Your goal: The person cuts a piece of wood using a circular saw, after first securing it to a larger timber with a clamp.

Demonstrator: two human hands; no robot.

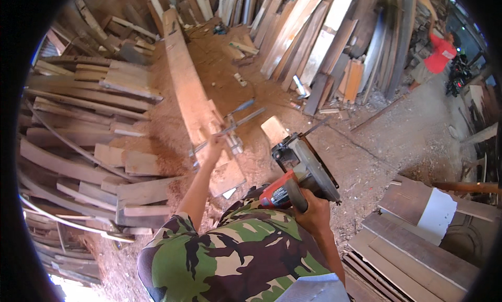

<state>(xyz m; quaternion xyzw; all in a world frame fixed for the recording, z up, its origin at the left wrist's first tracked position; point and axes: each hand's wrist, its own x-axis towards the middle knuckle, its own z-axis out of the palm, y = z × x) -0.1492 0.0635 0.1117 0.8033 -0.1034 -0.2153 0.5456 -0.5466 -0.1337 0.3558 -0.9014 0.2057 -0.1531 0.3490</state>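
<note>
My right hand (312,212) is wrapped round the rear handle of a red and black circular saw (308,171), held up in front of my body on the right. Ahead of me a long, pale wooden plank (185,82) stretches away over the sawdust. Across its near end lies a metal bar clamp (246,119), beside some smaller wood pieces. My left hand (213,147) is closed at the clamp's bar, above the plank; its fingers are small and partly hidden. A blue-handled tool (243,105) rests just beyond the clamp.
Stacked boards (89,108) fill the left side. Tall planks (314,35) lean at the back, and more panels (418,249) lie at the lower right. A person in a red shirt (442,53) stands at the far right near a motorcycle (460,74). Sawdust and chips cover the floor (366,140).
</note>
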